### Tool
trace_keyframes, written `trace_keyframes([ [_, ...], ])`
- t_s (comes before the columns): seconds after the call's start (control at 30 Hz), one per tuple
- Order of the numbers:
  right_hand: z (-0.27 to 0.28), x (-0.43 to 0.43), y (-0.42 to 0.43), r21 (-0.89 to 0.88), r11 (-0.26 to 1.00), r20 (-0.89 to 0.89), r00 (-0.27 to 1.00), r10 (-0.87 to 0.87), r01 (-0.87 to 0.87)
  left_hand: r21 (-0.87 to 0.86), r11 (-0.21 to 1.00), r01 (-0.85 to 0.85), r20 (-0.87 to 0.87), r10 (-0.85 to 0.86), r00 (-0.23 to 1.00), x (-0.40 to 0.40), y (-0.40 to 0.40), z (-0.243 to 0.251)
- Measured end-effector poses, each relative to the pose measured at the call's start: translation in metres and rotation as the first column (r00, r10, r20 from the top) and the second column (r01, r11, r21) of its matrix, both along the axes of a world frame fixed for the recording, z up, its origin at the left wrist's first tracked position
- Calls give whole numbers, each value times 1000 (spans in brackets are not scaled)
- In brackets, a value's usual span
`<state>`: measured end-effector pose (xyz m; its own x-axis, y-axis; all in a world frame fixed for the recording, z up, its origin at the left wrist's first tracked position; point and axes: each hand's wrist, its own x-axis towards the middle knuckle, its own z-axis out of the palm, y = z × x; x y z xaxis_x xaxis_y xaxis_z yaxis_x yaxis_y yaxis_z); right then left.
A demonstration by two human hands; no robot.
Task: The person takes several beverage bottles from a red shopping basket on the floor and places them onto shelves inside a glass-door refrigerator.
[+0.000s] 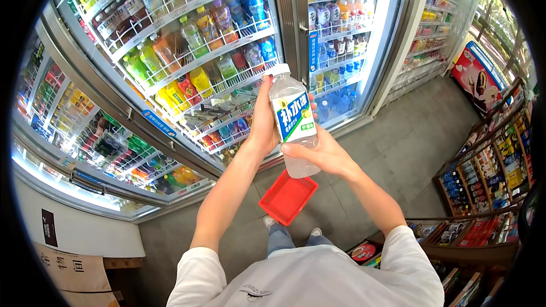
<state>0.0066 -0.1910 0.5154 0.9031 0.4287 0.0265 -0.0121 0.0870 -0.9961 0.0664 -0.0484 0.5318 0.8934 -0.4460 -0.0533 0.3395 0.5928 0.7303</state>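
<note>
A large clear plastic drink bottle with a white cap and a blue, green and white label is held up before my chest, slightly tilted. My left hand grips its left side near the shoulder. Around the lower right side wraps my right hand, its thumb across the front below the label and fingertips showing behind. The liquid inside looks pale. Below the bottle, a red plastic shopping basket sits on the floor in front of my shoes, with nothing visible in it.
A glass-door drinks fridge stands ahead with stocked wire shelves; another lit fridge section is to its right. Snack racks line the right side. A chest freezer stands at the far right. Grey tiled floor lies between.
</note>
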Motion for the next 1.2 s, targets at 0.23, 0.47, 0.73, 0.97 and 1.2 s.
trace_keyframes([
  [0.23,2,-9,-18,283,949,-219,954,207,-141,112,991,-71,297,35,954,-33,-3,-21],
  [0.47,10,10,-13,119,978,-136,973,187,-172,282,955,-92,438,-43,898,-11,14,0],
  [0.73,2,42,11,-160,984,47,997,-66,73,375,864,-336,681,-10,732,20,19,4],
  [0.97,-7,101,-14,-362,926,155,986,-58,111,581,629,-517,776,-238,583,66,17,23],
  [1.2,27,175,-37,-273,961,278,954,109,-30,501,498,-708,859,-388,334,121,5,89],
])
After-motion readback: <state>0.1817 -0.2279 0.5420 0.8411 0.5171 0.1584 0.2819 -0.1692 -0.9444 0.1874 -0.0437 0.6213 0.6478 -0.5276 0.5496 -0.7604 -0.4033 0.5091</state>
